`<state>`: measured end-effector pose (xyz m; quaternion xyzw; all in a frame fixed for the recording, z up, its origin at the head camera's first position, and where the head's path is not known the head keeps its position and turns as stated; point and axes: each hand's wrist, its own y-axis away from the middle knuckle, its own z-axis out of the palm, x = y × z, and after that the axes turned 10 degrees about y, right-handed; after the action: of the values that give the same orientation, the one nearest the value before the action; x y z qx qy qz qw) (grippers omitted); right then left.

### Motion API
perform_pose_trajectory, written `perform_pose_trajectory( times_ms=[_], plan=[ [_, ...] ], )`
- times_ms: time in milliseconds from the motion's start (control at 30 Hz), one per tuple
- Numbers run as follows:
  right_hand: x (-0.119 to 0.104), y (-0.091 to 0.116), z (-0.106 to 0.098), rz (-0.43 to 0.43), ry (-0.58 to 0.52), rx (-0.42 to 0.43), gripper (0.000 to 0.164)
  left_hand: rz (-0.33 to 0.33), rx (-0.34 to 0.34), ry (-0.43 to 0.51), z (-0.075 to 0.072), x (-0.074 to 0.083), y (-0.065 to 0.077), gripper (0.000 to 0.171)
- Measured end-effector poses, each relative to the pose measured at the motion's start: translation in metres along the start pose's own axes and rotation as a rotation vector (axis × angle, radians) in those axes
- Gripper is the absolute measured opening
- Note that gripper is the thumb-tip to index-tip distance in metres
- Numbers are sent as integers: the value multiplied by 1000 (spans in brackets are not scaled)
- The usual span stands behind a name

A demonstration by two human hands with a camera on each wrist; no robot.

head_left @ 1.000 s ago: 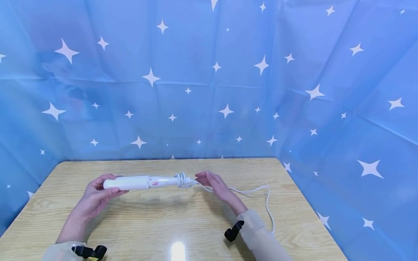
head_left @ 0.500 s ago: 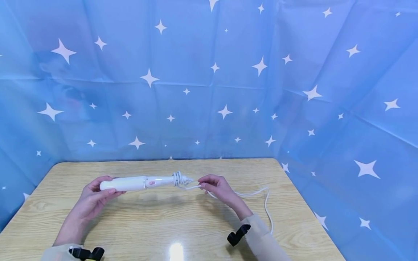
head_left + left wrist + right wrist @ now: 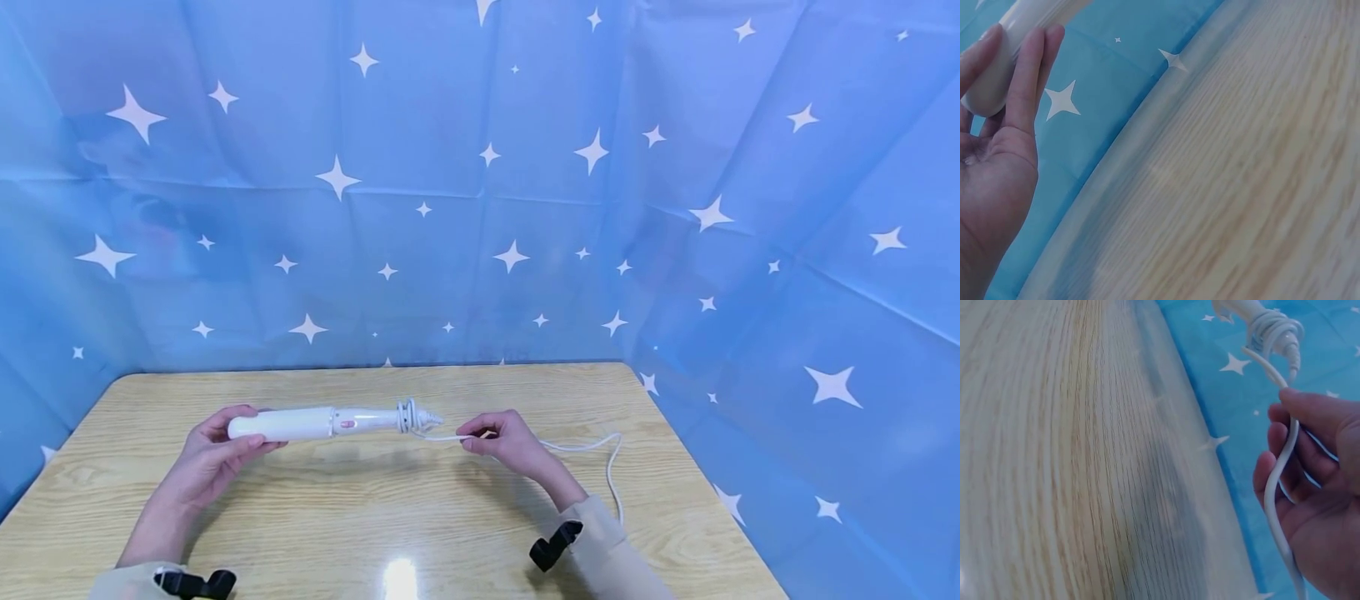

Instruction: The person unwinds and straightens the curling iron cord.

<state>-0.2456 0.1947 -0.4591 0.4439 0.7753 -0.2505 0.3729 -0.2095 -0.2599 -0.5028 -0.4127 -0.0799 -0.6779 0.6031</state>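
Observation:
A white hair styling wand (image 3: 285, 423) with a small pink switch is held level above the table. My left hand (image 3: 213, 462) grips its thick rounded end between thumb and fingers, as the left wrist view also shows. At the wand's narrow tail, the white power cord (image 3: 1274, 525) is wound in several loops (image 3: 1272, 331). One stretch of cord leaves the loops toward my right hand (image 3: 513, 446), which pinches it between thumb and fingertips. In the right wrist view the cord runs down across the palm.
The wooden table (image 3: 337, 517) has rounded far corners. The rest of the cord lies curved on the table beyond my right wrist. A blue star-printed curtain (image 3: 420, 250) hangs behind the table and along its right side.
My right hand, earlier extended beside the wand's tail, has closed on the cord and drawn it slightly right and toward me. The left hand keeps its grip, almost still.

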Motion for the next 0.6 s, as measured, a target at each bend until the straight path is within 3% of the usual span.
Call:
perform_pose_trajectory(
  times_ms=[233,467,600],
  plan=[
    [-34,12,-16,6,57,76,17,-6,11,-16,1,3,-1,56],
    [9,-2,-15,30,71,168,17,-8,7,-23,1,5,1,56],
    [16,-3,-18,47,47,248,16,-20,18,-27,0,5,3,56]
  ],
)
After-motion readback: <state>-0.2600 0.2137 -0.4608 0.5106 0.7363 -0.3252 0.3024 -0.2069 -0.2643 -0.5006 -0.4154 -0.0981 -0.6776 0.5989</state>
